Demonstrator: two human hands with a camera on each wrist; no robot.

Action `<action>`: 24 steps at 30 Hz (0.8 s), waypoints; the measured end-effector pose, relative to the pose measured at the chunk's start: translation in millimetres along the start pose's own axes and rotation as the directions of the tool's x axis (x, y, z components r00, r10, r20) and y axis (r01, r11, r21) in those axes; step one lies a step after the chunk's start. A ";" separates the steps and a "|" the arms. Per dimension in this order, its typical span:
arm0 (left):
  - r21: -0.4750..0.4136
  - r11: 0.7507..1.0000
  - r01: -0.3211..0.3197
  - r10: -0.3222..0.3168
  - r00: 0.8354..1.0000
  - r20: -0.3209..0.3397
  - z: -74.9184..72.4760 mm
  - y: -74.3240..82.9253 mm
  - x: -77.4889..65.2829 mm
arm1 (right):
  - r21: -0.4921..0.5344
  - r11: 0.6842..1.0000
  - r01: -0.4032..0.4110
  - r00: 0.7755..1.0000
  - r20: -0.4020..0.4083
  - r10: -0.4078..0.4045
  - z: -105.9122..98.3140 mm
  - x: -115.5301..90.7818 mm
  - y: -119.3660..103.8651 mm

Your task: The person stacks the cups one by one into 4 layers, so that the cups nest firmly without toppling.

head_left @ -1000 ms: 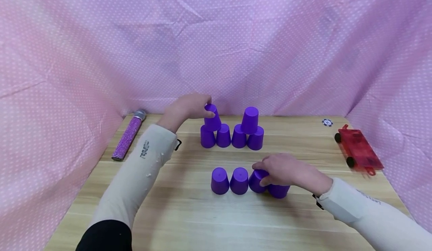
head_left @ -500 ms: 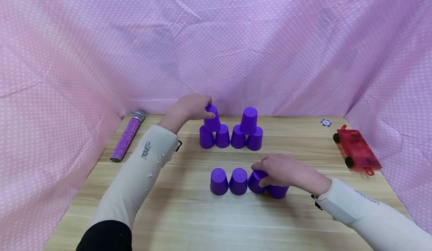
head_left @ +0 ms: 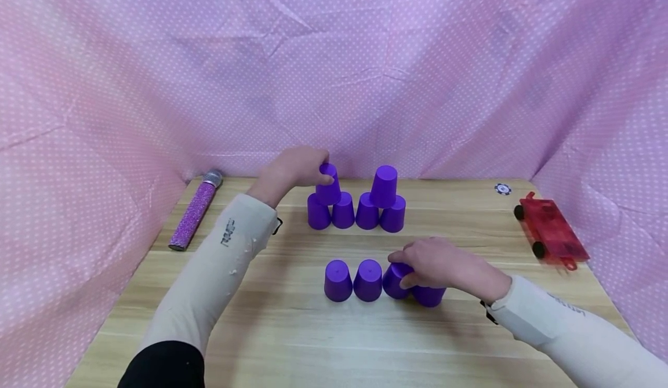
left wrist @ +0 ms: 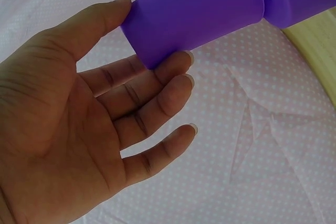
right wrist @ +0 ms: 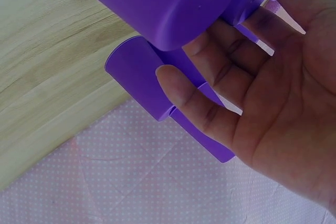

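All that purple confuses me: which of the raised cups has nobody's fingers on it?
The right raised cup, straddling the back row's two right-hand cups. The left raised cup is pinched by the left hand.

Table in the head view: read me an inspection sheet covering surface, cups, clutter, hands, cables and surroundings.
Surface: pale wood table.
Back cups: purple, upside down, four below, two above.
Front cups: four, purple, upside down, in a row.
Clutter: microphone at left; round chip and wheeled red toy at right.
Left hand: pinches the upper left cup.
Right hand: grips the third front cup from the left.
Cables: nothing seen.
Surroundings: dotted pink cloth behind and at both sides.
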State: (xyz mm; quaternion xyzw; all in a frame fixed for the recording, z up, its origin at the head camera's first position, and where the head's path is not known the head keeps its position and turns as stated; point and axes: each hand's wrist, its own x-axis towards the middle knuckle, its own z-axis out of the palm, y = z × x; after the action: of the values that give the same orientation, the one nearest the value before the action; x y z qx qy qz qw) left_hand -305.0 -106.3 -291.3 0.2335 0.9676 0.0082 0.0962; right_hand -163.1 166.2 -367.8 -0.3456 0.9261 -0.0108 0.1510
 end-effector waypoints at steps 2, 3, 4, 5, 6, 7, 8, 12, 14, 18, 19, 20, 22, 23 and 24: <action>-0.001 1.000 -0.001 0.001 1.000 -0.002 0.3 0.2 -0.1 | 0.000 1.000 -0.002 1.000 0.000 0.002 0.0 0.0 0.0; -0.001 1.000 -0.001 0.001 1.000 -0.003 0.5 0.1 0.0 | -0.001 1.000 -0.003 1.000 0.000 0.003 -0.1 -0.1 0.0; 0.001 1.000 -0.002 0.002 1.000 -0.002 0.8 0.1 0.1 | -0.002 1.000 -0.003 1.000 -0.001 0.003 -0.1 -0.1 0.0; 0.003 1.000 -0.002 0.002 1.000 -0.002 1.2 -0.1 0.3 | -0.003 1.000 -0.002 1.000 -0.003 0.002 -0.2 -0.2 -0.1; 0.005 1.000 -0.001 0.001 1.000 -0.001 1.6 -0.4 0.4 | -0.005 1.000 -0.002 1.000 -0.004 0.002 -0.2 -0.3 -0.1; 0.007 1.000 -0.001 0.001 1.000 0.001 2.1 -0.6 0.6 | -0.006 1.000 -0.002 1.000 -0.005 0.002 -0.2 -0.3 -0.1; 0.009 1.000 0.000 0.000 1.000 0.002 2.3 -0.7 0.5 | -0.006 1.000 -0.001 1.000 -0.005 0.001 -0.2 -0.4 -0.2; 0.016 1.000 0.003 -0.003 1.000 0.003 3.1 -0.8 0.5 | -0.008 1.000 -0.004 1.000 -0.002 0.004 0.0 -0.3 -0.3; 0.015 1.000 0.003 -0.003 1.000 0.000 3.3 -0.7 0.5 | -0.008 1.000 -0.006 1.000 0.001 0.006 -0.1 -0.2 -0.4; 0.014 1.000 0.001 -0.001 1.000 0.001 3.7 -1.0 0.8 | -0.008 1.000 -0.010 1.000 0.006 0.010 0.1 0.1 -0.1; 0.014 1.000 0.002 -0.002 1.000 0.002 3.4 -1.1 0.4 | -0.008 1.000 -0.009 1.000 0.007 0.009 0.1 0.2 -0.1; 0.012 1.000 0.003 -0.003 1.000 0.004 2.9 -1.2 -0.2 | -0.007 1.000 -0.008 1.000 0.006 0.008 0.1 0.2 0.0; 0.006 1.000 0.008 -0.008 1.000 0.010 1.5 -1.7 -2.0 | -0.007 1.000 -0.004 1.000 0.002 0.004 0.1 0.1 0.3; 0.003 1.000 0.012 -0.012 1.000 0.009 0.3 -1.9 -3.5 | -0.008 1.000 -0.002 1.000 -0.001 0.002 0.2 -0.1 0.5; 0.001 1.000 0.017 -0.017 1.000 0.005 -1.2 -2.2 -5.4 | -0.008 1.000 0.000 1.000 -0.004 0.000 0.2 -0.3 0.8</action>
State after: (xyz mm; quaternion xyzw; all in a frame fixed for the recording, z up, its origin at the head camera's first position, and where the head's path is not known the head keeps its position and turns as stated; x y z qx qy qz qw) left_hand -301.4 -110.6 -289.3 0.2255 0.9692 0.0063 0.0986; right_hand -163.3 167.0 -368.1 -0.3462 0.9264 -0.0079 0.1480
